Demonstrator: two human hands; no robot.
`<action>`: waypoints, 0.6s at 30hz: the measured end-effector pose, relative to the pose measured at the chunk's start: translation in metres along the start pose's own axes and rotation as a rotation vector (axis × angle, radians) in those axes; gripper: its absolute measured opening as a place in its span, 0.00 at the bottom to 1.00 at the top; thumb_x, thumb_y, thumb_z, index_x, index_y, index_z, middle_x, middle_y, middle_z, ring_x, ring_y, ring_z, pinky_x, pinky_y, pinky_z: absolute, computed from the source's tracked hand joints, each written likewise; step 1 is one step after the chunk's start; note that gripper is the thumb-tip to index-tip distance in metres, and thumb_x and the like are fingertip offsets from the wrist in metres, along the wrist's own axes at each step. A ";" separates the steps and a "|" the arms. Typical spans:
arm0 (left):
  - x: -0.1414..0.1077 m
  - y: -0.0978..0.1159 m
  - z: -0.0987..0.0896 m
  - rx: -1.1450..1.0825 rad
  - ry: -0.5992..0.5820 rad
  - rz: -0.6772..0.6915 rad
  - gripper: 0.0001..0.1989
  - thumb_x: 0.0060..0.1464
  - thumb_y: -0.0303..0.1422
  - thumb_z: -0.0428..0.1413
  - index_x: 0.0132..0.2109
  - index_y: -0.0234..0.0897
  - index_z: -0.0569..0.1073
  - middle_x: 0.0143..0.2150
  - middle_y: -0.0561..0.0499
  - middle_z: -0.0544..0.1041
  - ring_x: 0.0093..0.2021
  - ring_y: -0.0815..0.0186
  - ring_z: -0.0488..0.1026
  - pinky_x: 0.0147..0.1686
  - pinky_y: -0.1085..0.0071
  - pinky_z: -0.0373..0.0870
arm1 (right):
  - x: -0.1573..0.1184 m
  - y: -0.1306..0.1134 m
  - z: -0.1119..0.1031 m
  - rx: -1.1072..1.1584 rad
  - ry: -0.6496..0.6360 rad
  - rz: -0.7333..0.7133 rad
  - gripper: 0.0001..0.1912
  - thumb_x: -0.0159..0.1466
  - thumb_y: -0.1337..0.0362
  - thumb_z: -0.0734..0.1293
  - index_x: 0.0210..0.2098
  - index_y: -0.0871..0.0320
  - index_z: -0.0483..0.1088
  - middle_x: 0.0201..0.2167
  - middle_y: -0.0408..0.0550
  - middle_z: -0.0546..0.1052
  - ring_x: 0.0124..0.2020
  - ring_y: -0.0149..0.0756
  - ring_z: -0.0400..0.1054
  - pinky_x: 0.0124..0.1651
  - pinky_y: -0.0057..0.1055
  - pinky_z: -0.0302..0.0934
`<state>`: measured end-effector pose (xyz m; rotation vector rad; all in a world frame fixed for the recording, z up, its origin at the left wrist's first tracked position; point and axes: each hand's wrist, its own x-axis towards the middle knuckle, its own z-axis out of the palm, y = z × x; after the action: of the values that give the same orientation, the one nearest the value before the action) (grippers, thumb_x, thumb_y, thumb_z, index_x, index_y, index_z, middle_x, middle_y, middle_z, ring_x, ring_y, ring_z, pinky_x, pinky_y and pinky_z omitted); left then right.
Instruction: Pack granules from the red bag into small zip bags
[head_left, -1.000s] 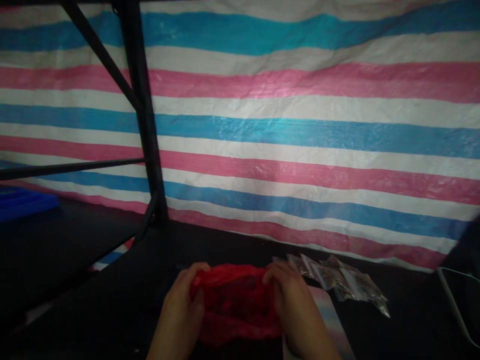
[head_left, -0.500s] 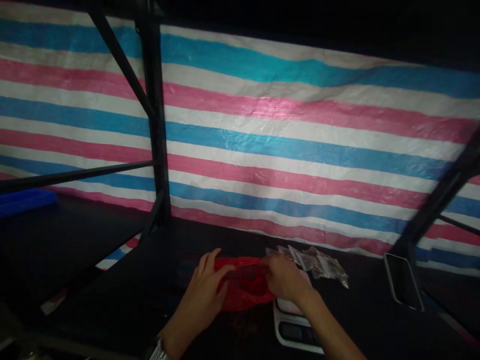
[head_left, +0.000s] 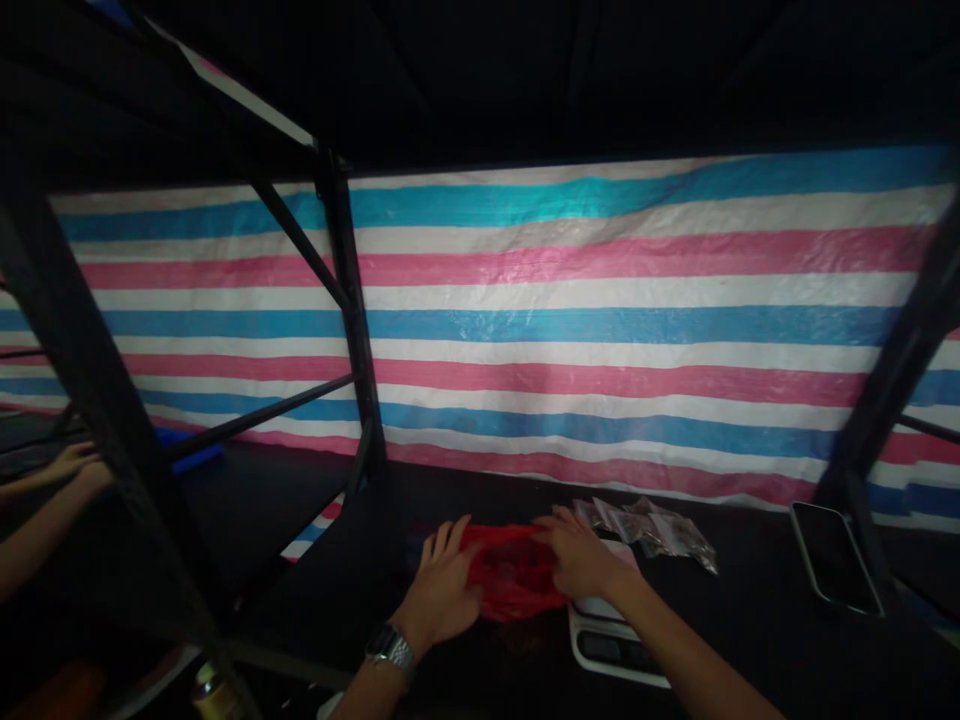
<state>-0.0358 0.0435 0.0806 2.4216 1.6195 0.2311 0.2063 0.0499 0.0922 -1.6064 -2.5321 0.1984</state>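
A red plastic bag [head_left: 517,585] sits on the dark tabletop with its mouth spread towards me; its dim contents cannot be made out. My left hand [head_left: 444,590] grips the bag's left rim, thumb on the inner side and fingers stretched over the outside. On the opposite side, my right hand [head_left: 581,555] is closed on the rim with bent fingers. Partly under my right forearm lies a white digital scale [head_left: 589,650], beside the bag. Just behind it, several small clear zip bags [head_left: 656,530] with small brownish contents overlap in a row.
A smartphone [head_left: 835,557] lies at the right by a black frame post [head_left: 885,370]. Another post [head_left: 356,330] rises behind left. Striped sheeting [head_left: 600,350] closes off the back. Beyond the left frame are a blue tray [head_left: 196,458], another person's hands [head_left: 79,465] and a bottle [head_left: 214,690].
My view has tilted up and turned left, bringing the other person's hands and the bottle into sight. Both hands stay at the bag's rim, its mouth slightly reshaped.
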 end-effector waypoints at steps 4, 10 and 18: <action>0.004 0.022 0.015 -0.023 0.046 0.038 0.20 0.70 0.31 0.51 0.66 0.39 0.72 0.75 0.43 0.66 0.75 0.52 0.60 0.74 0.45 0.53 | 0.004 -0.008 0.004 0.044 0.013 -0.091 0.21 0.71 0.58 0.71 0.61 0.56 0.72 0.67 0.54 0.71 0.68 0.53 0.64 0.70 0.61 0.56; 0.012 0.022 0.035 0.006 -0.019 -0.041 0.32 0.65 0.38 0.62 0.72 0.40 0.65 0.75 0.39 0.64 0.75 0.44 0.59 0.72 0.37 0.55 | 0.012 0.006 0.019 0.140 -0.107 -0.167 0.38 0.58 0.67 0.77 0.67 0.60 0.68 0.69 0.61 0.71 0.70 0.56 0.63 0.74 0.59 0.47; 0.008 0.013 0.042 -0.004 -0.053 -0.073 0.49 0.43 0.21 0.57 0.75 0.30 0.60 0.79 0.37 0.56 0.79 0.43 0.52 0.76 0.47 0.50 | 0.012 0.016 0.028 0.350 -0.072 -0.151 0.46 0.48 0.71 0.73 0.68 0.61 0.70 0.69 0.62 0.71 0.73 0.53 0.61 0.78 0.53 0.39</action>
<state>-0.0110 0.0418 0.0436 2.3400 1.6782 0.1571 0.2107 0.0666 0.0617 -1.2923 -2.4807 0.6513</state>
